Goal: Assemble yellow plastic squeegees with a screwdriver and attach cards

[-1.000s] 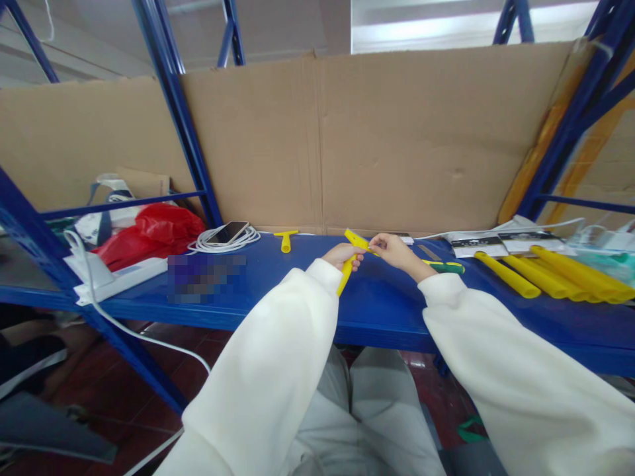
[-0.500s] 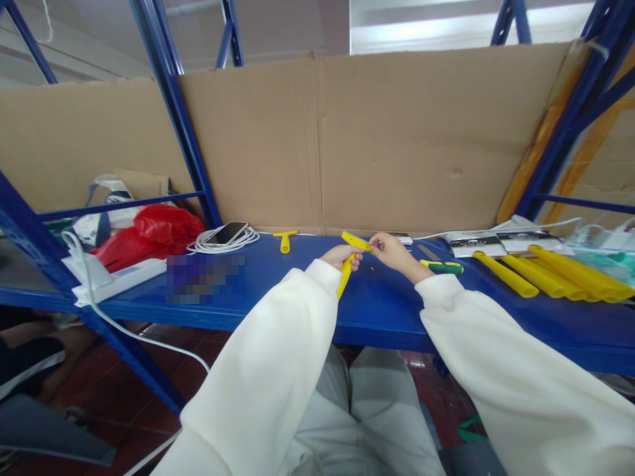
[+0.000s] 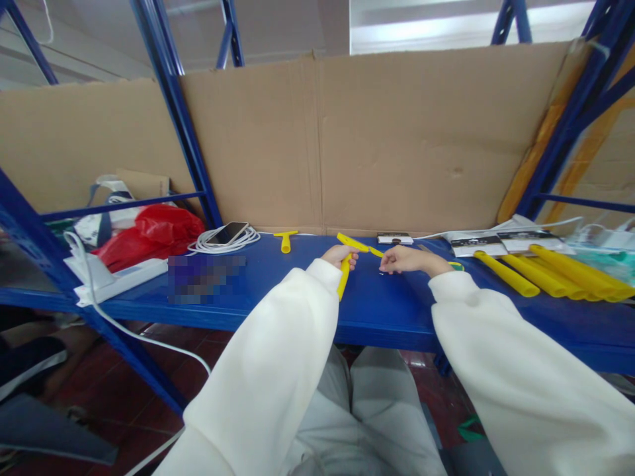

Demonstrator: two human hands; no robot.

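Note:
A yellow T-shaped hand tool (image 3: 343,281), its handle pointing down toward me, is gripped around the upper handle by my left hand (image 3: 341,256). Its crosspiece tilts down to the right. A short yellow piece (image 3: 376,252) shows between that crosspiece and my right hand; I cannot tell whether they are joined. My right hand (image 3: 397,260) is low over the blue shelf, fingertips pinched. A tiny dark and white bit (image 3: 381,272) shows at the fingertips, too small to name. Behind the right wrist, a green and yellow handle (image 3: 457,266) is mostly hidden.
Another yellow T-shaped tool (image 3: 285,242) stands at the back of the shelf (image 3: 297,311). Left of it are a phone (image 3: 232,233) on coiled white cable, a red bag (image 3: 159,231) and a power strip (image 3: 129,277). Several yellow tubes (image 3: 510,274) and flat packages (image 3: 479,246) lie right.
My right hand has moved from the crosspiece's end down and right toward the shelf. The short yellow piece and a small package at the back now show. My left hand has barely moved.

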